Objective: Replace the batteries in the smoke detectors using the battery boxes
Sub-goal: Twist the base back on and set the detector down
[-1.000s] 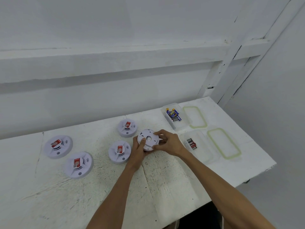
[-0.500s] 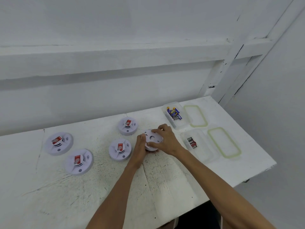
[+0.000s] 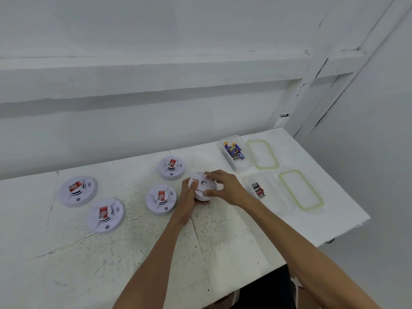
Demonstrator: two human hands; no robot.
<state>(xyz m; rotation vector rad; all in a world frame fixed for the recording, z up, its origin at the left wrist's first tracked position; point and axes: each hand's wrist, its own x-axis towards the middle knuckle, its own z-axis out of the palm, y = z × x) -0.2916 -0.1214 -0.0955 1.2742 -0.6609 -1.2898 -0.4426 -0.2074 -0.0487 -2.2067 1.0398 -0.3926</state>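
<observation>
Head view: left hand (image 3: 189, 197) grips left edge of round white plastic smoke detector (image 3: 204, 188), thumb on top. Right hand (image 3: 225, 186) curls over its right side and pinches rim. Detector possibly lifted just off scuffed white table (image 3: 133, 253). Four red-labelled white detectors (image 3: 161, 198) lie left of hands. Clear plastic box of black-red batteries (image 3: 274, 197) sits just right of right hand; clear plastic box of blue-yellow batteries (image 3: 242, 166) beyond it.
</observation>
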